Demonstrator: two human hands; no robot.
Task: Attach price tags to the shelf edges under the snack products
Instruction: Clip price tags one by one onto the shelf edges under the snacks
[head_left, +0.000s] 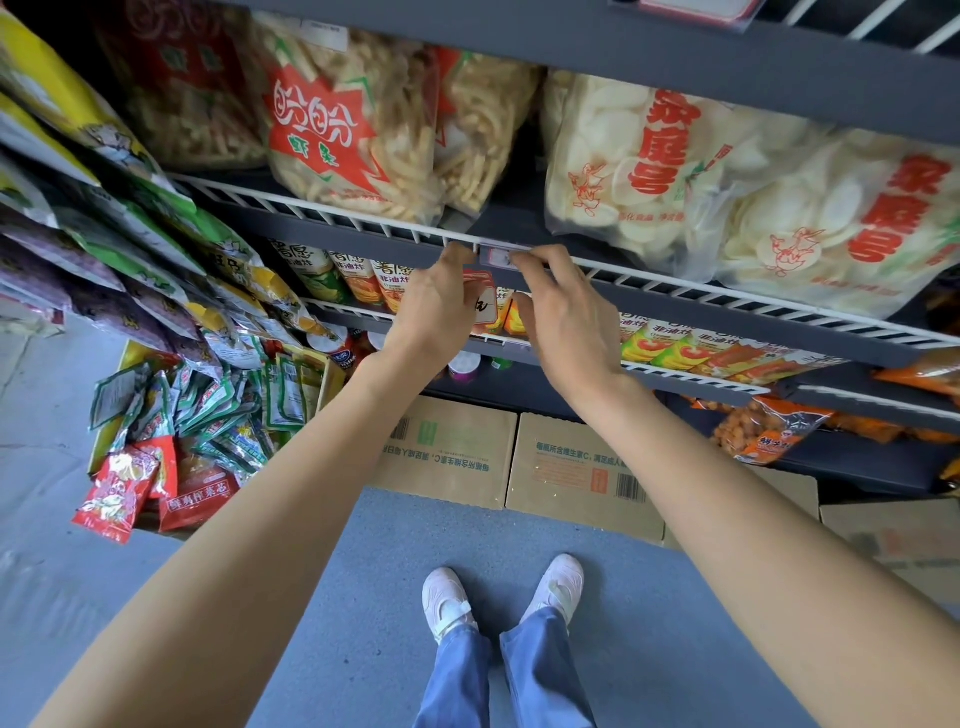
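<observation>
- Two hands meet at the shelf edge (649, 278), under the white wire rail
- left hand (436, 306) has fingers curled up onto the rail, just left of the price tag (497, 257); its grip on the tag cannot be told
- right hand (563, 317) pinches the tag's right end
- shrimp-stick bag (353, 135) above left, white cracker bag (644, 166) above right
</observation>
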